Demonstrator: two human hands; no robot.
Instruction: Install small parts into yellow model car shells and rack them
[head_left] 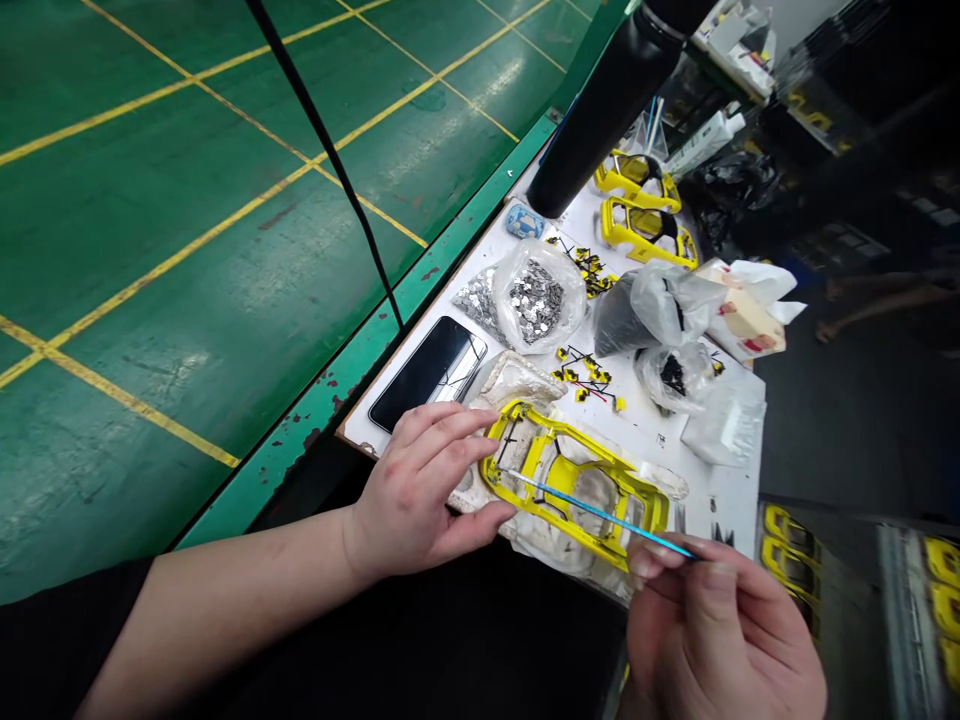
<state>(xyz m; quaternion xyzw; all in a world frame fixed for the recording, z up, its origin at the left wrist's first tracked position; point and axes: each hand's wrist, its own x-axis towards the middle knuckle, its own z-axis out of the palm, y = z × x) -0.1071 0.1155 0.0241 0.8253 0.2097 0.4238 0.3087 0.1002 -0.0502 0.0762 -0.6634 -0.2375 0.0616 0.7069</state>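
Observation:
A yellow car-shaped frame (551, 450) lies open side up on a whitish, stained holder (559, 545) near the table's front edge. My left hand (435, 485) grips the frame's left end, thumb on the near side and fingers on the far side. In my right hand (720, 620), a thin blue stick (600, 513) is pinched between thumb and fingers. The stick slants across the frame, and its pale tip is over the left end near my left hand; whether it touches is unclear.
Behind the frame are a black phone (429, 372), a bag of small metal parts (538, 300), small yellow-black parts (589, 375) and a bag of black parts (673, 378). Two yellow car bodies (649, 232) and a large black cylinder (600, 115) stand farther back.

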